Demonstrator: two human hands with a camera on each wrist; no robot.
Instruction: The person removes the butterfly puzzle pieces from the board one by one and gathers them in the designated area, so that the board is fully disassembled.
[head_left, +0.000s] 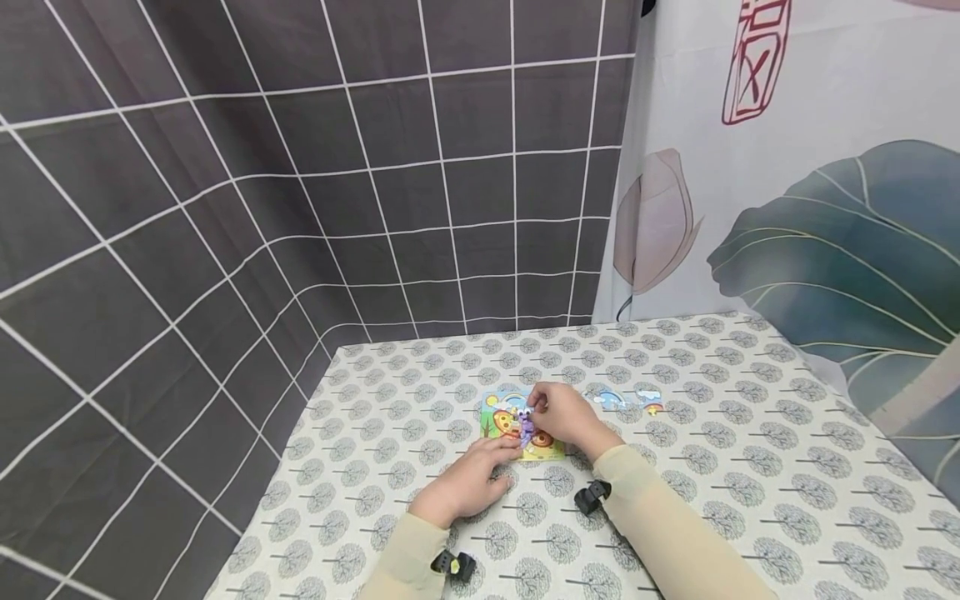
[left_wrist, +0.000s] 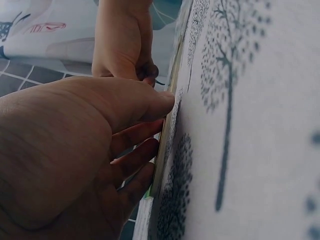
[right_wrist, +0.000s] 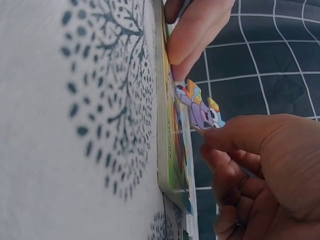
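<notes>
A colourful puzzle board [head_left: 553, 453] with a butterfly picture lies flat on the table. My right hand [head_left: 566, 414] pinches a purple cartoon puzzle piece [right_wrist: 199, 109] between thumb and finger, tilted up from the board in the right wrist view. The left hand [head_left: 472, 482] rests its extended fingertips on the board's near left part, right at the lower end of the purple piece. In the left wrist view its thumb [left_wrist: 162, 104] lies along the board's edge, the other fingers reaching over the top.
To the right of the board lie loose puzzle pieces, a rainbow piece [head_left: 610, 398] and a cloud piece [head_left: 649, 395] among them. The tree-patterned tablecloth [head_left: 360, 500] reaches back to a dark gridded curtain [head_left: 472, 200].
</notes>
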